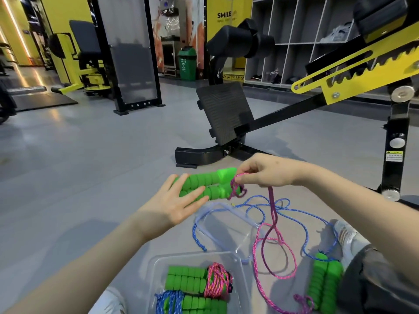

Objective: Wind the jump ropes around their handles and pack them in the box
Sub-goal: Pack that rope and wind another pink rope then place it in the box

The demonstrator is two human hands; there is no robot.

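Grey gym floor [79, 159] is filling the frame — your left hand [179, 206], fingers splayed loose, is cradling the green handles [204, 184]; your right hand [265, 171] is pinching the pink rope [272, 214] — the box [158, 264] is cut off at bottom centre.

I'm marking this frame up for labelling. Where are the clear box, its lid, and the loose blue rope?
clear box [158, 264]: head view, bare left rim.
lid [240, 232]: head view, clear middle panel.
loose blue rope [196, 238]: head view, left strand on the floor.
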